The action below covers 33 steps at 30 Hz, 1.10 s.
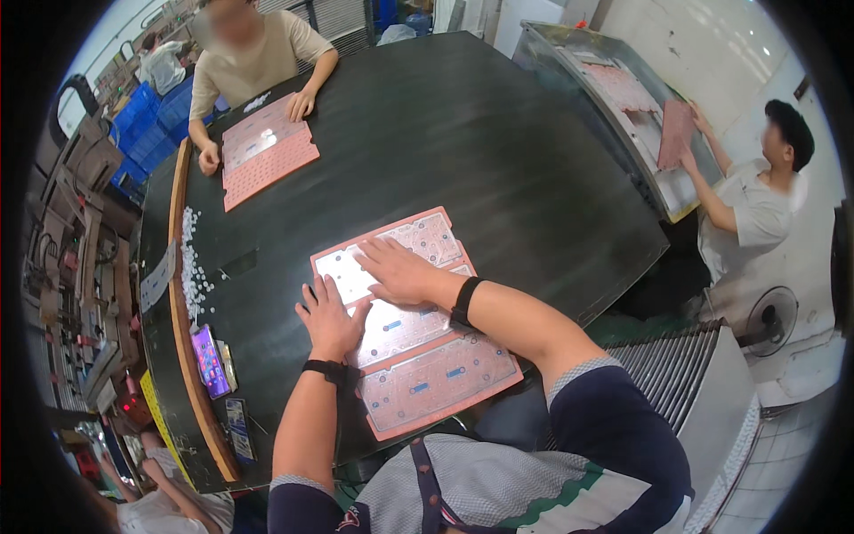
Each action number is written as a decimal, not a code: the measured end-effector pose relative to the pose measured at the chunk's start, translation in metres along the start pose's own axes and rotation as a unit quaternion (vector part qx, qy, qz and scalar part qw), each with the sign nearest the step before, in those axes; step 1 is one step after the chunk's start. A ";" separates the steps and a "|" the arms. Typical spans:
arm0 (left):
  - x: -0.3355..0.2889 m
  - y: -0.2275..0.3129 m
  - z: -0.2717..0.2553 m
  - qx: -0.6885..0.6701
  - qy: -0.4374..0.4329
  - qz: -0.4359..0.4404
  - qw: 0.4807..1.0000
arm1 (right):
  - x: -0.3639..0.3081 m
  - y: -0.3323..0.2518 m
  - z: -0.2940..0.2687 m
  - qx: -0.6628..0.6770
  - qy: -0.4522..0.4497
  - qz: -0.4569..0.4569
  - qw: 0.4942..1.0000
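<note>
A pink board (405,354) lies at a slant on the dark table in front of me. It carries clear, shiny sheet panels, among them a near panel (445,381) with small dots and blue marks. My left hand (334,322) rests palm down at the board's left edge, fingers spread, holding nothing. Flat across the far and middle panels lies my right hand (402,274), its fingers stretched out toward the left. Both hands cover part of the panels beneath them. Each wrist wears a black band.
Small white pieces (191,276) lie along a wooden edge strip (181,356) at left, near a lit phone (210,360). Across the table a person handles another pink board (271,182). At right, someone holds a pink board (673,133) over a trough. Ridged slats (663,383) stand nearby.
</note>
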<state>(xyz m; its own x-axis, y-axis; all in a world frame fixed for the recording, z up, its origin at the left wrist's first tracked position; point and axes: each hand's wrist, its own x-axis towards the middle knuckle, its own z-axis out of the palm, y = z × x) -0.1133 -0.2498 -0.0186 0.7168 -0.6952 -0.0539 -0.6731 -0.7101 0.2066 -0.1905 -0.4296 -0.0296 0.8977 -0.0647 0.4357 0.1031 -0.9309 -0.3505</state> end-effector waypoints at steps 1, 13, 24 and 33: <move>0.000 -0.001 -0.001 0.015 0.002 0.005 1.000 | -0.013 0.011 0.001 -0.002 -0.052 0.021 0.998; 0.070 0.126 0.059 -0.198 0.068 0.163 0.964 | -0.035 0.048 -0.016 -0.233 -0.214 0.193 0.929; 0.055 0.026 0.024 0.000 0.057 0.027 0.998 | -0.033 0.048 -0.031 -0.084 -0.089 0.254 0.959; -0.014 0.007 0.016 0.037 0.047 0.124 0.990 | -0.059 -0.027 -0.012 0.121 -0.048 0.198 0.972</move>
<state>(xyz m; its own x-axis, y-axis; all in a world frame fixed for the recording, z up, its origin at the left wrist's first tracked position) -0.1303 -0.2467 -0.0317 0.5385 -0.8386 0.0826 -0.8401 -0.5266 0.1301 -0.2518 -0.4046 -0.0359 0.9221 -0.3561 0.1515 -0.1718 -0.7274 -0.6644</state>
